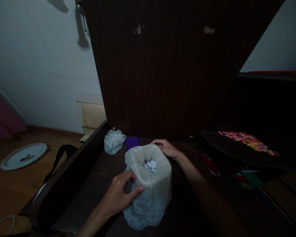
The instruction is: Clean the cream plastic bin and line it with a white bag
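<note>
Lined bin: stands upright on the dark tabletop, between the two hands; a thin, translucent white bag covers it, folded over the rim and hanging loosely down the outside.
Crumpled foil ball: inside the bin, seen through its open top — silvery, with dark markings.
Left hand: at the left, near side of the bin, thumb and fingers parted in a loose curve; the thumb tip lies against the bag, and no firm hold shows.
Right hand: at the far right of the bin's rim, fingers bent behind it; their tips are hidden, so I cannot tell how far they are open or whether they grip the bag.
Crumpled pale bag: beyond the bin and to its left, on the tabletop.
Purple cloth: just behind the bin, beside the crumpled pale bag.
Dark wooden panel: rises upright behind the bin.
Colourful small pieces: well to the right of the bin, spread over a dark curved surface.
White round lid-like thing: on the floor, far left of the bin — well apart from it.
</note>
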